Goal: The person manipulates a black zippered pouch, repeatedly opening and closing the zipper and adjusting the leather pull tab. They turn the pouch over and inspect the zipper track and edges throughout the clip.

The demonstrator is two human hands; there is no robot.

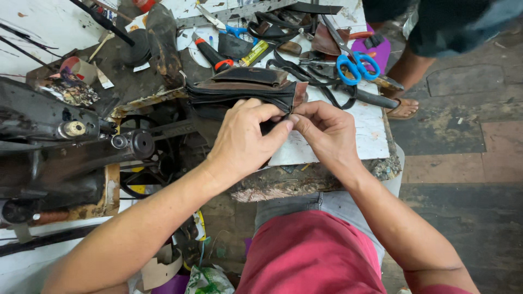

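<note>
While both hands pinch its near edge: left hand (245,139) and right hand (325,130) clamped on dark leather zippered pouch (245,90) | pouch lies flat on scuffed white board (359,136) | blue-handled scissors (354,66) beside it

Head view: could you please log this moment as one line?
left hand: pinching pouch edge | right hand: pinching same edge | brown zip pouch: on workbench | blue scissors: behind, untouched
</note>
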